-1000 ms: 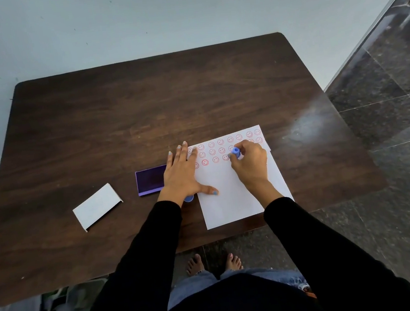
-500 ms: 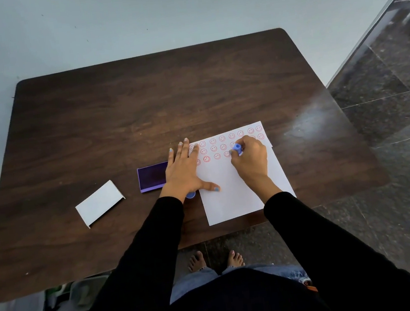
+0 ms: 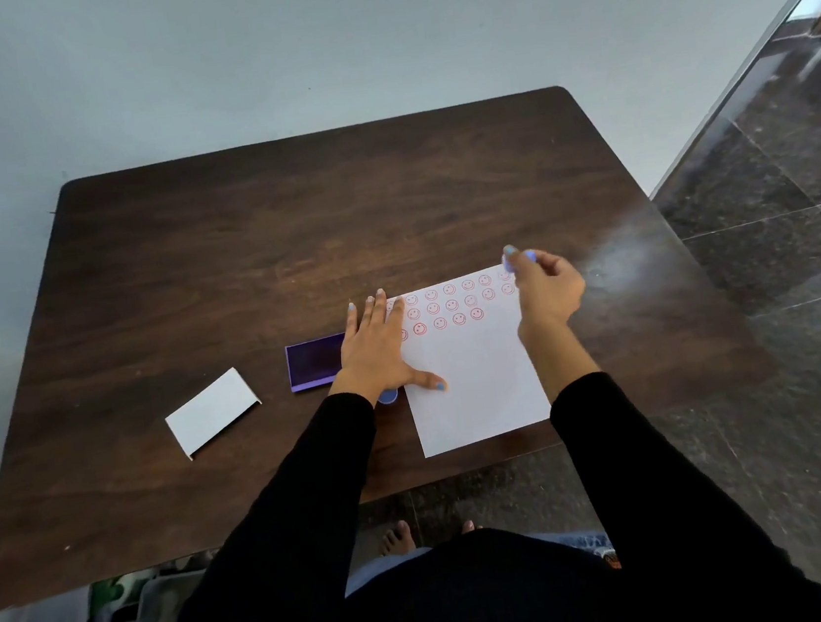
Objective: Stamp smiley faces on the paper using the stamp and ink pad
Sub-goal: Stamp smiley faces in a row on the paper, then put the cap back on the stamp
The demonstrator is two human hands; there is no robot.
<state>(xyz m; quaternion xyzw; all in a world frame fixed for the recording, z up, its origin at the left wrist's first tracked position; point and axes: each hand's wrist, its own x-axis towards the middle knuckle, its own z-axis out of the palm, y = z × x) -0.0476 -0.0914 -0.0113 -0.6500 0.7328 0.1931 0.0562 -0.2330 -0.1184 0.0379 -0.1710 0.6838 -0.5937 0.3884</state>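
Observation:
A white paper (image 3: 479, 385) lies near the table's front edge, with rows of several red smiley faces across its top. My left hand (image 3: 377, 351) rests flat with fingers spread on the paper's left edge, its thumb on the sheet. My right hand (image 3: 545, 289) is lifted over the paper's top right corner, pinching a small blue stamp (image 3: 516, 260), which looks blurred. A purple ink pad (image 3: 314, 361) lies open just left of my left hand, partly hidden by it.
A white lid or box piece (image 3: 211, 412) lies on the dark wooden table (image 3: 285, 233) to the left. A small blue round thing (image 3: 388, 396) peeks out under my left wrist. The table's front edge is close to the paper; dark tiled floor lies right.
My right hand lifted the stamp off the third row and moved it up and right to the paper's top right corner. The left hand stayed put.

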